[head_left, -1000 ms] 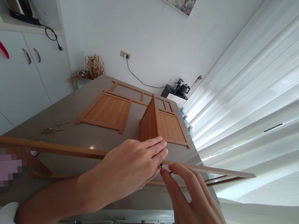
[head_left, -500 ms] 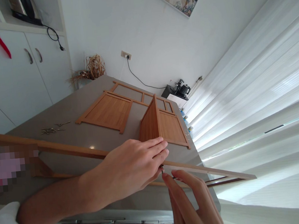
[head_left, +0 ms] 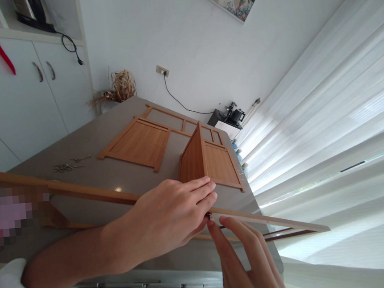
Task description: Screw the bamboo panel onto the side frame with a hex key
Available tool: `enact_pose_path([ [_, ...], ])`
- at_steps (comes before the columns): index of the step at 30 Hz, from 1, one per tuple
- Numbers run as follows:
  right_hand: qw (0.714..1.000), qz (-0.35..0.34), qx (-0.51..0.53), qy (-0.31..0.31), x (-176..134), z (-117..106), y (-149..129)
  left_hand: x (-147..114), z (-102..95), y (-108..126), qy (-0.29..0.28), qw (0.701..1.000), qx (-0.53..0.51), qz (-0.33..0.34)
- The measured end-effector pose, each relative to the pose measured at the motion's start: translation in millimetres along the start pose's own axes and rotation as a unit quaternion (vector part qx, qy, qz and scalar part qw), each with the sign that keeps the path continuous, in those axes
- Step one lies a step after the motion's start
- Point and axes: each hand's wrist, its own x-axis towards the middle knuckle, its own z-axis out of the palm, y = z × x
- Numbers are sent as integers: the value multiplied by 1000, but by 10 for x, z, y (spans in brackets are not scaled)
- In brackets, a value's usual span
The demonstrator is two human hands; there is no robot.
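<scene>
A long wooden frame [head_left: 91, 191] stands on edge across the near side of the table. An upright wooden panel [head_left: 193, 157] meets it in the middle. My left hand [head_left: 174, 212] lies over this joint, fingers stretched together along the panel's end and the frame's rail; its thumb is mostly hidden. Just right of it, my right hand [head_left: 245, 256] pinches a thin, dark L-shaped hex key [head_left: 223, 227], largely covered by the fingers. The key is at a small metal screw head [head_left: 209, 215] in the frame's edge, beside my left fingertips.
On the grey table [head_left: 109, 120] lie a flat wooden panel [head_left: 138, 142], another slatted frame [head_left: 220, 159] and a pile of screws [head_left: 62, 167]. Dried stalks [head_left: 121, 86] stand beyond the far left corner. White curtains [head_left: 328, 127] hang on the right.
The fingers of my right hand have shifted slightly around the hex key, and less of the key shows at the screw. My left hand and the wooden parts stay in place.
</scene>
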Motion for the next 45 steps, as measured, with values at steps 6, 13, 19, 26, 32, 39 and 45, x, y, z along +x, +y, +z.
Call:
enact_pose_path([
  [6, 1000, -20, 1, -11, 23, -18, 8, 8, -6, 7, 1, 1000, 2, 0],
  [13, 999, -32, -11, -33, -8, -33, 28, 0, -9, 12, 4, 1000, -3, 1],
  [19, 998, -42, 12, -45, 30, -41, 72, 3, -9, 8, 1, 1000, -6, 4],
  [26, 997, -34, -15, -61, 86, -75, 20, 1, -11, 12, -3, 1000, -11, 3],
  [32, 998, 3, -10, -60, 70, -90, 2, -11, 4, 15, -5, 1000, -12, -2],
  [39, 999, 32, -14, -19, -12, -27, 7, 1, 18, 4, -11, 1000, -19, -3],
  [45, 999, 41, 11, -20, -51, -2, 28, 7, 10, 10, -5, 1000, -27, -9],
])
